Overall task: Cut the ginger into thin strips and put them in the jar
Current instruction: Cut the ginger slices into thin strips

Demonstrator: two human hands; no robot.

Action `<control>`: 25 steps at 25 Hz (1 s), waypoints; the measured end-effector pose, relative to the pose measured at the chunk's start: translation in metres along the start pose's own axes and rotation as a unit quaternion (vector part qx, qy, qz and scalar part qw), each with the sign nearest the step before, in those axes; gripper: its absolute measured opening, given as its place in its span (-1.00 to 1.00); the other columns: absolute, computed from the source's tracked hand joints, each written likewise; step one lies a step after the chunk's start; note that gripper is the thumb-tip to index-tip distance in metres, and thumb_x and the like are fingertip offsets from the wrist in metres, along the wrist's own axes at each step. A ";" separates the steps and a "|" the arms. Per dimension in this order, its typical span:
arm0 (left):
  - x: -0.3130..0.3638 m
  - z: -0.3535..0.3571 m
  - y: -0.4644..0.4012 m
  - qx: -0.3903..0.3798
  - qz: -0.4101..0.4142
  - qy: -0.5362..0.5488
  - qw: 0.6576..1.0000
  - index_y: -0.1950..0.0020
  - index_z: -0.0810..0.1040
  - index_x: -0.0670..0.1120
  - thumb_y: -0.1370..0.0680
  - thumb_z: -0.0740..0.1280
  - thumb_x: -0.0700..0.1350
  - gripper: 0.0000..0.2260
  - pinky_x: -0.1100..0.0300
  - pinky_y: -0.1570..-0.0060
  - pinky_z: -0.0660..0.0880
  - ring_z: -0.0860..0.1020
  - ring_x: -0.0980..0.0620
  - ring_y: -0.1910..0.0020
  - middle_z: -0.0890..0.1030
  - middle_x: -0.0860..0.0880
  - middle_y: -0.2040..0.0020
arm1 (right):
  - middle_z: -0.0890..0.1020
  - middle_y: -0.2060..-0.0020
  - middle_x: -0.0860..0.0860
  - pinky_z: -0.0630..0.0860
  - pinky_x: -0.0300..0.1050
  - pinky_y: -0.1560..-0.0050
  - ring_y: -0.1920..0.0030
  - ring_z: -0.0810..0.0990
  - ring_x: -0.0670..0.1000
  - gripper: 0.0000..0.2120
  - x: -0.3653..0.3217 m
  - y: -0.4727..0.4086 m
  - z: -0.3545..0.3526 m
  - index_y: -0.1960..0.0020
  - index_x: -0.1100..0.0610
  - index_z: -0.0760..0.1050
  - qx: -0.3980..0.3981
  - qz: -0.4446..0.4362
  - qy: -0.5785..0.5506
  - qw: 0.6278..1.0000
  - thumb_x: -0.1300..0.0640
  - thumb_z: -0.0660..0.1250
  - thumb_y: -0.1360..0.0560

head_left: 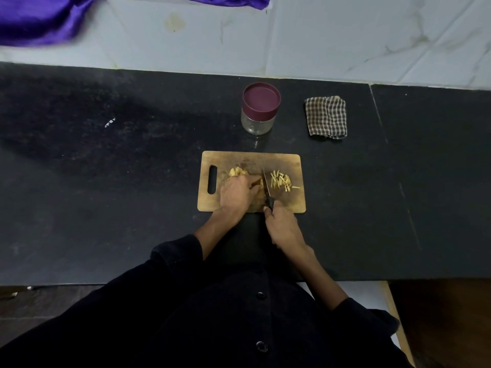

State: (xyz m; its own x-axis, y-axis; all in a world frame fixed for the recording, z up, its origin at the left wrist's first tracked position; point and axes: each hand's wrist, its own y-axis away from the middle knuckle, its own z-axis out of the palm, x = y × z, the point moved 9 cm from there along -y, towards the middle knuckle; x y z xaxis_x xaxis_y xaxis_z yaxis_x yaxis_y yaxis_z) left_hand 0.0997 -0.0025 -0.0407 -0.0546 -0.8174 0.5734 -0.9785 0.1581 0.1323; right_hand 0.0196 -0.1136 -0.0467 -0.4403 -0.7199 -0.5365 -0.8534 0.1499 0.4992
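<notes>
Two piles of ginger sit on the cutting board (pixel 292 160): uncut ginger (pixel 237 171) toward the handle slot, cut strips (pixel 281 180) on the far side of the knife (pixel 266 187) from it. Left hand (pixel 237 193) presses down on the uncut ginger, fingers curled over it, tips right against the blade. Right hand (pixel 283 229) grips the knife's black handle at the board's near edge; blade runs away from the person, between ginger and strips.

Step in hand, my read: slicing, partway. Some strips done, a chunk left.

Jar (pixel 261 108) stands just beyond the board's far edge, maroon lid on, looks empty. Checked cloth (pixel 326 116) lies beyond the board's far right corner, beside the jar. Purple fabric (pixel 39 17) well beyond the board, far left, on the pale tiled surface.

Next move likely needs: left fingers backing off a sliver so the blade takes another thin cut. The jar's lid must come off before any transfer.
</notes>
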 end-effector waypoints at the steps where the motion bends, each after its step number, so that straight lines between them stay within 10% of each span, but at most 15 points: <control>1: 0.000 -0.001 0.001 0.003 0.001 0.000 1.000 -0.25 0.57 0.11 -0.57 0.32 -0.07 -0.74 0.08 -0.02 0.55 0.60 0.03 -0.01 0.66 0.03 -0.02 | 0.59 0.03 0.20 0.60 0.27 0.07 0.05 0.63 0.29 -0.78 0.000 0.000 0.000 -0.10 0.18 0.37 -0.001 0.001 0.001 1.000 0.02 0.11 -0.66; 25: -0.004 0.004 -0.001 -0.002 -0.027 -0.028 0.999 -0.22 0.60 0.06 -0.59 0.29 0.00 -0.77 0.01 0.00 0.55 0.61 -0.04 0.02 0.66 -0.06 -0.02 | 0.56 -0.04 0.21 0.53 0.14 0.00 -0.03 0.58 0.22 -0.74 0.024 0.000 0.006 -0.17 0.21 0.40 -0.001 0.036 0.000 0.999 0.04 0.10 -0.68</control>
State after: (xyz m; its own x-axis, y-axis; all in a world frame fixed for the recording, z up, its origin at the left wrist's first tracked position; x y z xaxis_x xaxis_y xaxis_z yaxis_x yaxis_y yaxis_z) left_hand 0.1001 -0.0017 -0.0461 -0.0124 -0.8542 0.5198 -0.9794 0.1153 0.1660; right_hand 0.0075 -0.1270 -0.0638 -0.5009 -0.7071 -0.4991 -0.8189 0.2005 0.5378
